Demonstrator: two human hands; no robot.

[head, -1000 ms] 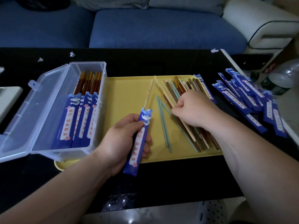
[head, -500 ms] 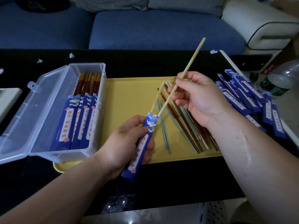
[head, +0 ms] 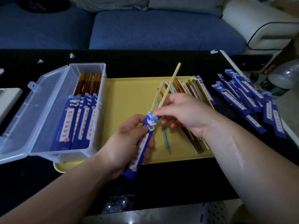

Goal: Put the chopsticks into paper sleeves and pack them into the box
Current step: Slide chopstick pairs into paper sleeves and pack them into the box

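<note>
At six o'clock over the black bench, the left hand has its grip closed round a blue printed paper sleeve with one pale wooden chopstick standing in it. The right hand has its grip pinching a second pale chopstick at the sleeve's mouth. Beyond, a yellow tray carries loose mixed chopsticks. A clear plastic box of sleeved pairs sits at nine o'clock, and spare blue sleeves lie at three.

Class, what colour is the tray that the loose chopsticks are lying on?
The tray is pale yellow, plain with no pattern; the head view shows it best.

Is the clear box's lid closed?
No, the lid lies swung open left of the box, and sleeved chopsticks show inside.
</note>
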